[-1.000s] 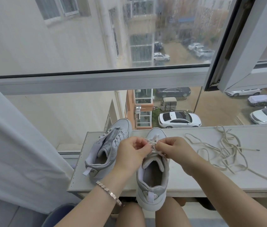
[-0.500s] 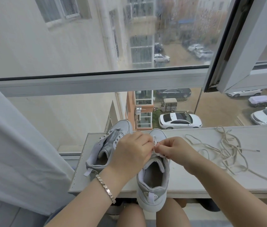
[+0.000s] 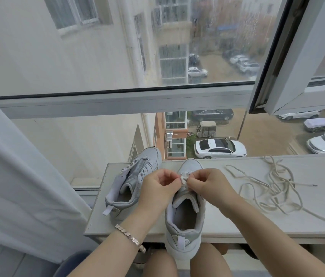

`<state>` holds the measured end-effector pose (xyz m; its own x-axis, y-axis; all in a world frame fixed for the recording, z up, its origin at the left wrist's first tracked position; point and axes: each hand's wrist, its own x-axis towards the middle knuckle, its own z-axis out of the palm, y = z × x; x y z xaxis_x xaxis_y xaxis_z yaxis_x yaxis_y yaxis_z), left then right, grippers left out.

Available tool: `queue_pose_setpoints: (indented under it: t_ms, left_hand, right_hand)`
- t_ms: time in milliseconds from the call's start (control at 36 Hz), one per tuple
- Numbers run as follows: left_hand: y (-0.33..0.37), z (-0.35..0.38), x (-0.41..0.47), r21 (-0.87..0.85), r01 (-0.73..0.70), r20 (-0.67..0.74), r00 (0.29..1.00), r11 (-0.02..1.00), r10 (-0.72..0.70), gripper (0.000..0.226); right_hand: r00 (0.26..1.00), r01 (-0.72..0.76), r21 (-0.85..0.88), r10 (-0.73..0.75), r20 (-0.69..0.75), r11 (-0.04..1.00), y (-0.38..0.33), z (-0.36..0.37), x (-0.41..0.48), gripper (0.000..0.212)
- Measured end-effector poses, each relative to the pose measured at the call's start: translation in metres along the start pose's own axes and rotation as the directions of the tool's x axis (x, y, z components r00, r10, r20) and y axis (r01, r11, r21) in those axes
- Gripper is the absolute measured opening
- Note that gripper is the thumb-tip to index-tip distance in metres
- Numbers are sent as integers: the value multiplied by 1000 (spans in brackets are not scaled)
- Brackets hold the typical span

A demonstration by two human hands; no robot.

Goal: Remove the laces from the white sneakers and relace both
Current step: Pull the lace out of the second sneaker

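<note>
Two white sneakers stand on a pale table [image 3: 237,226] by the window. The right sneaker [image 3: 184,220] points away from me, its heel hanging over the near edge. My left hand [image 3: 158,189] and my right hand [image 3: 207,183] meet over its tongue, and the fingertips of both pinch the white lace [image 3: 183,179] at the eyelets. The left sneaker [image 3: 135,180] lies angled beside my left hand, with no lace visible in its eyelets. A loose cream lace [image 3: 275,188] lies tangled on the table to the right.
A white curtain [image 3: 18,176] hangs at the left. The window glass stands just behind the table, and an open window sash [image 3: 297,56] juts in at the upper right. My knees [image 3: 177,262] sit under the table's near edge.
My left hand has dropped back from over the eyelets, so the pinched lace shows between both hands again. Shoes and loose lace have not moved.
</note>
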<state>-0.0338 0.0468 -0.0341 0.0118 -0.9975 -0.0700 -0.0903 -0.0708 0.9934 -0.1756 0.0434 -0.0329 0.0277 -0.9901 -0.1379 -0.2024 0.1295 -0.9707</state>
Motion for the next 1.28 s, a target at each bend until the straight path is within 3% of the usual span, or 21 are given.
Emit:
queue_pose_setpoints:
  t_ms: [83,194,278,389,472,500,556,611,639,694,750,833,944,1028,1083,1111,1194,1278]
  left_hand:
    - [7,-7,3,60,-53,71,996,997,48,21]
    - [15,-10,6,355,-265,189,960,897,208,8]
    - [17,-11,10,560,-444,311,895,700,320,10]
    - [16,-9,6,669,-622,440,773,408,457,19]
    - [13,-5,2,716,-621,415,747,320,519,18]
    - [13,-3,2,715,-592,376,775,373,508,15]
    - [16,-1,1,604,-438,285,899,665,334,13]
    - [24,-1,1,305,-136,280,959,943,47,21]
    - [27,-3,1,142,5,328,943,990,-52,23]
    - [30,-9,4,-34,174,394,907,984,-147,18]
    - [34,-15,6,-84,219,377,910,972,-172,16]
    - [36,-21,9,7,136,259,957,991,-133,26]
    - [37,-22,8,-179,105,198,978,978,-68,31]
    - [36,-14,6,-169,-43,200,977,985,77,22]
    - [35,-11,6,-218,-55,177,980,975,95,13]
    - [33,-11,8,-230,-45,143,987,972,79,19]
    - [23,-13,14,-50,-23,95,995,998,28,40]
    - [13,-10,13,146,36,249,966,989,-72,32]
  right_hand:
    - [1000,10,-8,-10,28,1000,0,-3,-2,28]
    - [999,-2,-15,3,52,1000,0,-5,-2,18]
    - [996,-30,-14,31,81,999,-1,-7,-2,22]
    - [995,-46,-34,49,85,998,-3,-8,-2,24]
    - [997,-45,-39,47,57,998,-2,-6,-1,22]
    - [998,-44,-40,46,45,998,-2,-6,-1,22]
    - [999,-51,-36,52,17,998,0,-5,-1,25]
    - [999,-52,-34,52,9,998,1,-5,-1,24]
    - [999,-48,-42,48,15,998,2,-4,0,22]
    - [999,-32,-53,33,25,998,2,-3,0,21]
    - [1000,-18,-56,19,5,998,2,-2,1,22]
    - [1000,-4,-48,3,-7,999,3,-2,1,20]
    - [998,54,22,-55,34,998,2,1,-2,10]
    - [989,137,-103,-130,73,985,2,3,-6,16]
    - [976,219,-225,-218,27,950,2,3,-8,19]
    - [971,233,-253,-241,-2,939,3,2,-8,24]
    - [977,199,-203,-210,-35,959,3,-1,-7,31]
    - [987,158,-90,-159,-3,983,2,-3,-7,32]
